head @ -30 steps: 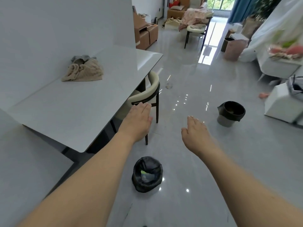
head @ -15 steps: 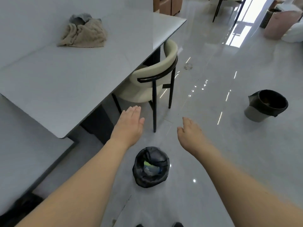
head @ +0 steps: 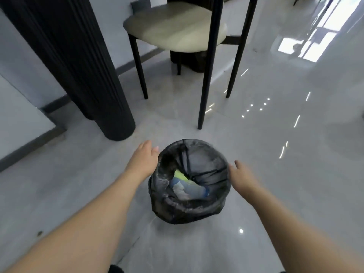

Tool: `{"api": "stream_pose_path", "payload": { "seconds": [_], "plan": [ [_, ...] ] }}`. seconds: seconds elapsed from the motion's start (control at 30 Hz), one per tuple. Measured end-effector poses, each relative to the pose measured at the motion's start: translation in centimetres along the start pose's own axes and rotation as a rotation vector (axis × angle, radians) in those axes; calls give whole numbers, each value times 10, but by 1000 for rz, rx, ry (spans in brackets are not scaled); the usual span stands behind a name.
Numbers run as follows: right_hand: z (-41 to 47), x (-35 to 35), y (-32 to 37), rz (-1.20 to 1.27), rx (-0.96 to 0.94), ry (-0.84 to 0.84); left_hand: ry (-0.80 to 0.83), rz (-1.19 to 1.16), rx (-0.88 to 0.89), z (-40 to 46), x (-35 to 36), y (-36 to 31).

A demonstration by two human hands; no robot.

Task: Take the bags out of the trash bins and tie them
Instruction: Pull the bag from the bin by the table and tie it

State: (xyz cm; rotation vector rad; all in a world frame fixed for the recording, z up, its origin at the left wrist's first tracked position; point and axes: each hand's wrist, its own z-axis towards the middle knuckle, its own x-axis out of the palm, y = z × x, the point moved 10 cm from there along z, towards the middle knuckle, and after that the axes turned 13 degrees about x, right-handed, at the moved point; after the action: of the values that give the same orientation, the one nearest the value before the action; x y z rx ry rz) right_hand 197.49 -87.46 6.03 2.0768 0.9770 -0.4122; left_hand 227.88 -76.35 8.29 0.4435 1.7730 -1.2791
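Two hands flank upright bin (head: 189,205) w/ black bag (head: 204,164), left hand (head: 142,163) & right hand (head: 241,177) fingers relaxed, maybe touching rim

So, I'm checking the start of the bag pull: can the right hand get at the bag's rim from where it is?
Probably yes. The right hand hovers open beside the black bag folded over the bin's rim, and nothing lies between them.

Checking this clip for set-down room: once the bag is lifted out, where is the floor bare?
Bare floor lies right of the bin, beyond the right hand, and in front of the bin between both forearms. Crowded: behind it, the chair legs and dark table pedestal, past the left hand.
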Motion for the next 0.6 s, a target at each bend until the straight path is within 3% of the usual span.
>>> {"api": "stream_pose_path", "payload": {
  "seconds": [0.13, 0.27, 0.43, 0.6],
  "plan": [
    [29, 26, -33, 402, 170, 93, 53, -351, -372, -22, 50, 58],
    [47, 61, -76, 524, 346, 226, 24, -724, -623, -45, 94, 85],
    [62, 95, -116, 740, 555, 434, 275, -774, -633, -52, 123, 83],
    [62, 89, -113, 621, 499, 475, 364, -817, -667, -67, 135, 79]
  ]
}}
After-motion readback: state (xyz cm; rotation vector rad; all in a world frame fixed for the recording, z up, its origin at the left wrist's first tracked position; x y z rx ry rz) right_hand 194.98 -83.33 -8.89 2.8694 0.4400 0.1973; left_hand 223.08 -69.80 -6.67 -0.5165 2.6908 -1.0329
